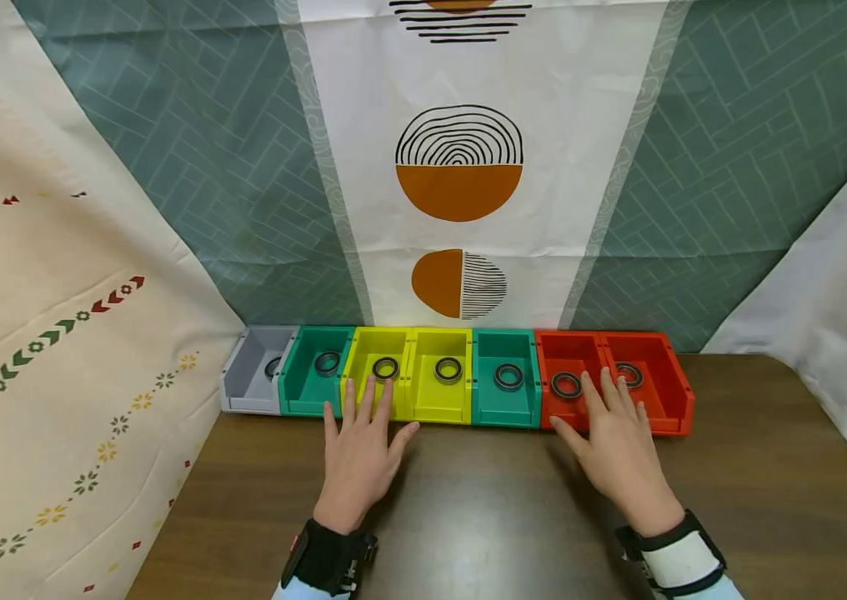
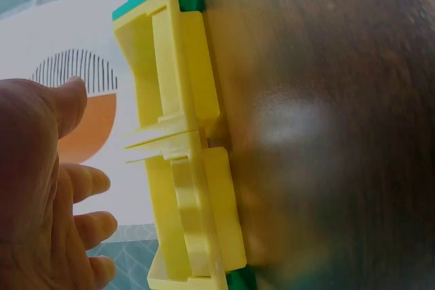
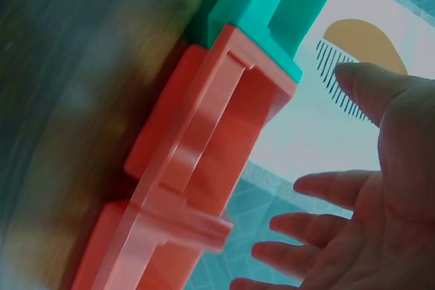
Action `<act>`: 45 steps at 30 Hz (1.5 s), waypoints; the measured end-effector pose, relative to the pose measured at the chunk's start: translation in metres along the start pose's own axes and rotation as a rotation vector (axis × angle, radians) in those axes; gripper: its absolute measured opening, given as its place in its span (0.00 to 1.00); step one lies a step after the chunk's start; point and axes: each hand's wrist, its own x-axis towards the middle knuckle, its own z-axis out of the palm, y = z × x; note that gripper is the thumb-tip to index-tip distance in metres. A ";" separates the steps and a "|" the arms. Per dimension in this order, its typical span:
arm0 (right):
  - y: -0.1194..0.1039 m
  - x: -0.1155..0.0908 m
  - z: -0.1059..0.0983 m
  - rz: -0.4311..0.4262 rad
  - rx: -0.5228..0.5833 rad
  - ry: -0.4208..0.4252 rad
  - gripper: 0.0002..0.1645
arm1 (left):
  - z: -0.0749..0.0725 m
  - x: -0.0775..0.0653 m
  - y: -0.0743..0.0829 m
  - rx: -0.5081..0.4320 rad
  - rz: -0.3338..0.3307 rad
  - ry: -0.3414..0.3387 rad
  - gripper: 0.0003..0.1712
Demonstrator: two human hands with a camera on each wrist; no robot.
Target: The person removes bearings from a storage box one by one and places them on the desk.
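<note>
A row of small plastic bins stands against the back cloth, each with a dark ball bearing inside. My left hand (image 1: 358, 458) is spread palm down at the front of the left yellow bin (image 1: 363, 342), fingertips overlapping the bin and just short of its bearing (image 1: 386, 369). My right hand (image 1: 618, 450) is likewise spread over the front of the two red bins (image 1: 667, 383), fingers partly covering the rightmost bearing (image 1: 629, 375); another bearing (image 1: 566, 385) lies left of its fingers. Both hands hold nothing. The wrist views show the fingers apart, above the bin rims.
Left of the yellow bins are a green bin (image 1: 318, 387) and a grey bin (image 1: 251, 392). Another green bin (image 1: 506, 408) sits between yellow and red. The brown wooden table (image 1: 468, 517) extends in front; patterned cloths (image 1: 581, 125) hang behind and at the sides.
</note>
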 end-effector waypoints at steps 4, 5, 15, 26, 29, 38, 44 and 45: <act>-0.008 0.008 0.003 0.019 0.050 -0.007 0.50 | -0.002 0.000 0.000 -0.005 -0.005 -0.006 0.43; -0.010 0.010 0.003 0.026 0.062 -0.013 0.50 | -0.003 0.000 0.000 -0.008 -0.006 -0.004 0.43; -0.030 0.032 0.013 0.124 0.143 -0.089 0.49 | -0.007 0.002 -0.001 -0.045 -0.001 0.021 0.43; -0.034 0.051 0.027 0.143 0.108 -0.136 0.41 | -0.012 0.003 -0.002 -0.127 -0.027 0.084 0.37; -0.033 0.053 0.029 0.130 0.109 -0.121 0.30 | -0.015 0.004 -0.003 -0.158 -0.031 0.106 0.35; -0.030 0.058 0.032 0.134 0.167 -0.130 0.13 | -0.028 0.013 -0.020 -0.174 -0.067 0.178 0.32; -0.028 0.059 0.032 0.178 0.235 -0.205 0.12 | -0.035 0.028 -0.059 -0.193 -0.143 0.254 0.34; -0.028 0.059 0.033 0.184 0.240 -0.215 0.12 | -0.036 0.030 -0.068 -0.196 -0.156 0.264 0.34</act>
